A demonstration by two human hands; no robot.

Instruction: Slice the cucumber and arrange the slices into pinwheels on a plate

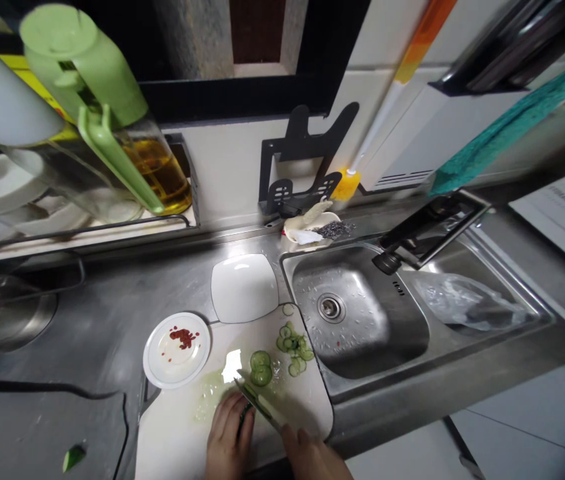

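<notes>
My left hand [225,433] lies on the white cutting board [172,427], its fingers curled around a dark green cucumber piece that they mostly hide. Wrapped around the handle of a kitchen knife [265,408], my right hand [315,459] is at the bottom of the view. The blade points up and left, close beside my left fingertips. Just beyond the knife tip, a few larger cucumber slices [261,369] overlap. Several smaller slices [294,347] are spread near the board's right edge. Wet, pale green juice marks the board's middle.
A round white plate [155,363] with chopped red bits overlaps the board's left side. Behind the board lies a square white plate [245,290]. To the right is a steel sink [362,313] with a black faucet [412,233]. A cucumber end [73,458] lies far left.
</notes>
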